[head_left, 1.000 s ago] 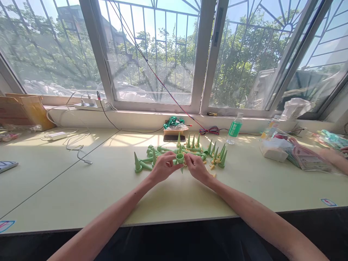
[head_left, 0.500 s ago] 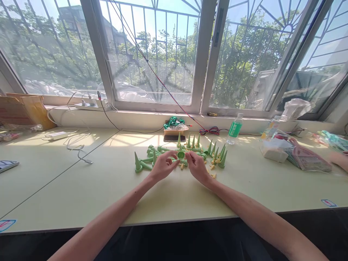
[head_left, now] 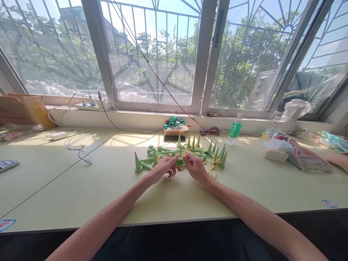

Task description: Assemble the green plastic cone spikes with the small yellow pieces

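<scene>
Between both hands is a green plastic cone-shaped watering spike (head_left: pixel 179 162), its round open base turned towards me and its point up. My left hand (head_left: pixel 165 168) grips it from the left, thumb and index closed on it, the other fingers curled beneath. My right hand (head_left: pixel 194 166) is closed in a pinch at its upper right side; whether a small part is between those fingertips is hidden. Around the hands lie more green spikes (head_left: pixel 222 160), some standing point up, and green tubes (head_left: pixel 146 165) on their sides. Small yellow fittings (head_left: pixel 212 167) are scattered to the right.
Behind the pile are a dark phone (head_left: pixel 174 138) and a small box (head_left: pixel 174 132) of green material. A water bottle (head_left: pixel 235 129), a tissue pack (head_left: pixel 274 152) and a pink bag (head_left: pixel 310 156) stand rightward. Another person's hand (head_left: pixel 337 159) shows at the right edge.
The spike has come down slightly, its base tipping lower so that the cone shows above it. My left fingers have shifted underneath; my right hand has moved slightly left along the spike.
</scene>
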`<state>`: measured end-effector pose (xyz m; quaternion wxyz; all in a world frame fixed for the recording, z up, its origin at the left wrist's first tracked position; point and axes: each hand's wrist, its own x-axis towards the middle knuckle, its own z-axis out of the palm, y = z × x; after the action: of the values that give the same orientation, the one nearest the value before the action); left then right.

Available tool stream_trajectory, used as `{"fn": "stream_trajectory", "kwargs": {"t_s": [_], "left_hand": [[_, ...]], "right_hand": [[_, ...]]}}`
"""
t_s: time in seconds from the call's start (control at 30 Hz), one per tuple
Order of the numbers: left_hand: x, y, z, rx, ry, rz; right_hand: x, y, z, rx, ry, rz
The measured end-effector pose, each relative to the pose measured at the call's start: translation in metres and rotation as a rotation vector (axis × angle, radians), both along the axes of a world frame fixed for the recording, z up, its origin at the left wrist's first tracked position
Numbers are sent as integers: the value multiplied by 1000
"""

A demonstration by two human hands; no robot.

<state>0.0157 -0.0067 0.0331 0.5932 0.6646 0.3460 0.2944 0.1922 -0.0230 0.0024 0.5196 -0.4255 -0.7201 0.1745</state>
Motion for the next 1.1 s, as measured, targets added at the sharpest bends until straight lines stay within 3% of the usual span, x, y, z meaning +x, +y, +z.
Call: {"fn": "stream_trajectory", "kwargs": {"t_s": [0.37, 0.6, 0.83, 1.1], "left_hand": [[-4, 5, -6, 78, -8, -38], [-7, 6, -9, 379, 113, 11], [-5, 5, -12, 772, 177, 141], [-2, 10, -19, 879, 223, 192]], "right_hand": [[2, 1, 1, 43, -45, -21], [2, 1, 2, 42, -82, -25], [1, 2, 1, 9, -98, -47], [0, 5, -1, 13, -68, -81]]}}
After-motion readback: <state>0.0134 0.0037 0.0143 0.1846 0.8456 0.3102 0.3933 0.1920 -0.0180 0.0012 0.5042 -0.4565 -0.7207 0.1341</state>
